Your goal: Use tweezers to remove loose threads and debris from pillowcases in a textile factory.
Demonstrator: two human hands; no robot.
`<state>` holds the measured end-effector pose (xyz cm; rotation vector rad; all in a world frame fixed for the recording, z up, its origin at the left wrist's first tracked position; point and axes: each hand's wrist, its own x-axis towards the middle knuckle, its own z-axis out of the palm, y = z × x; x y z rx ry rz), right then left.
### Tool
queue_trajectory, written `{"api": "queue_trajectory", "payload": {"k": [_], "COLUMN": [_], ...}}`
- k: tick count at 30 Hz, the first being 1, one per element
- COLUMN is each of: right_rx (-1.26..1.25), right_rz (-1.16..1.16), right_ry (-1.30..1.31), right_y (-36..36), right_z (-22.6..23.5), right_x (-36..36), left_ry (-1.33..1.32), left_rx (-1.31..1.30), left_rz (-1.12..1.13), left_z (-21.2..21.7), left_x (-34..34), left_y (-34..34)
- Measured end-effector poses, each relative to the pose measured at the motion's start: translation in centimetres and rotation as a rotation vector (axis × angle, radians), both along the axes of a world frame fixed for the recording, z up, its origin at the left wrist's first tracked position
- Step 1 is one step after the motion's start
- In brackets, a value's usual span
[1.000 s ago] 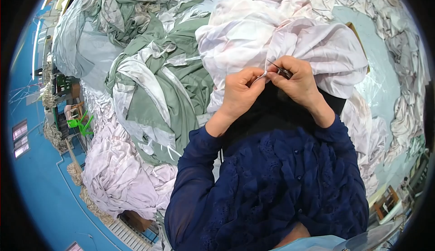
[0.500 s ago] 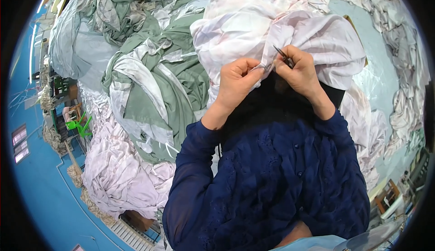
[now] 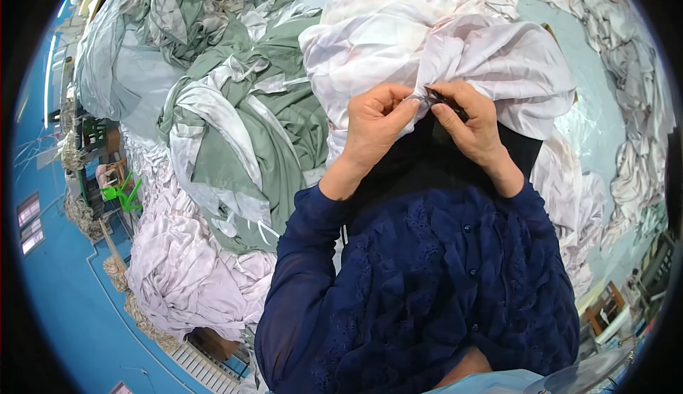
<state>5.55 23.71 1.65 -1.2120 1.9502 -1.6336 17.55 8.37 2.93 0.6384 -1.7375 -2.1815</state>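
A pale pinkish-white cloth (image 3: 498,56) lies bunched in front of me, its edge drawn up to my fingers. My left hand (image 3: 373,123) pinches that edge between thumb and bent forefinger. Close on its right, my right hand (image 3: 474,125) is closed round small dark thread snips (image 3: 451,102). The tips of the snips point left and reach the cloth edge beside my left fingertips. Whether the blades touch a thread is too small to make out.
A heap of green and white cloth (image 3: 284,138) lies to my left, and more pale cloth (image 3: 192,266) is piled at the lower left. Grey-white fabric (image 3: 637,109) runs along the right. A bright green chair (image 3: 124,193) stands on the blue floor (image 3: 67,301).
My right hand has turned, bringing the snips' tips down from pointing up and away to the cloth edge by my left fingers. My left hand keeps its pinch.
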Motion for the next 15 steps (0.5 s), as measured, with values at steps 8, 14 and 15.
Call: {"api": "queue_trajectory", "payload": {"k": [8,14,15], "right_rx": [0.005,-0.022,-0.017], "right_rz": [-0.068,-0.102,-0.105], "right_ry": [0.113,0.16,0.18], "right_y": [0.0,-0.1,-0.1], "right_z": [0.3,0.3,0.3], "right_x": [0.6,0.7,0.7], "left_ry": [-0.021,0.006,0.008], "left_rx": [0.041,0.102,0.109], "left_rz": [-0.021,-0.03,-0.035], "left_z": [0.4,-0.8,-1.0], "left_x": [-0.1,-0.2,-0.2], "left_y": [0.2,0.2,0.2]}}
